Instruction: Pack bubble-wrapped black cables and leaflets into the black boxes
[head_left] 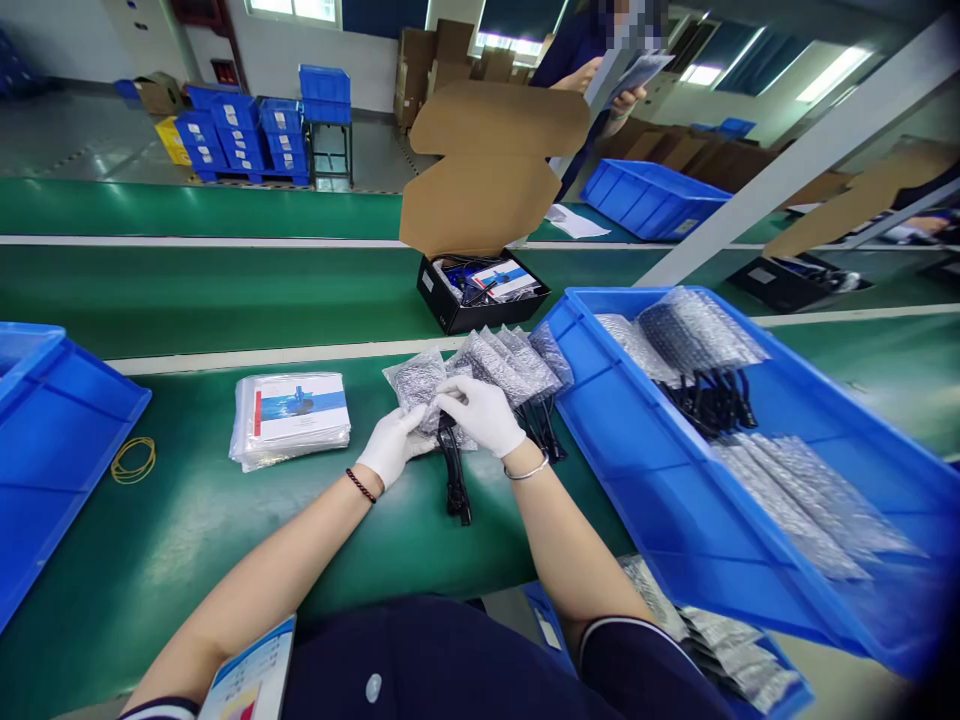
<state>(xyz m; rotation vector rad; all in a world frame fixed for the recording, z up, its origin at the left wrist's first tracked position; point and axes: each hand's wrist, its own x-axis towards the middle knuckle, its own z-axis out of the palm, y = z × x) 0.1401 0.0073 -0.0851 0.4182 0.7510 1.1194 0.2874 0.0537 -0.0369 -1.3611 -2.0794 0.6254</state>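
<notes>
Both my hands wear white gloves and meet over a bubble-wrap pouch (417, 380) with a black cable (454, 478) hanging from its near end. My left hand (395, 443) grips the pouch from the left, its fingers closed on the edge. From the right, my right hand (480, 412) pinches the pouch where the cable comes out. Just right of it lie several more bubble-wrap pouches (510, 365) in an overlapping row, black cables sticking out toward me. Left of my hands sits a stack of bagged booklets (300, 410) with a blue picture on top.
Behind my hands an open black carton (482, 310) holds cables and a booklet. A large blue bin (637, 490) with bubble-wrapped items stands right; another blue bin (60, 440) and yellow rubber bands (133, 460) are left. Across the line a person (592, 75) holds papers.
</notes>
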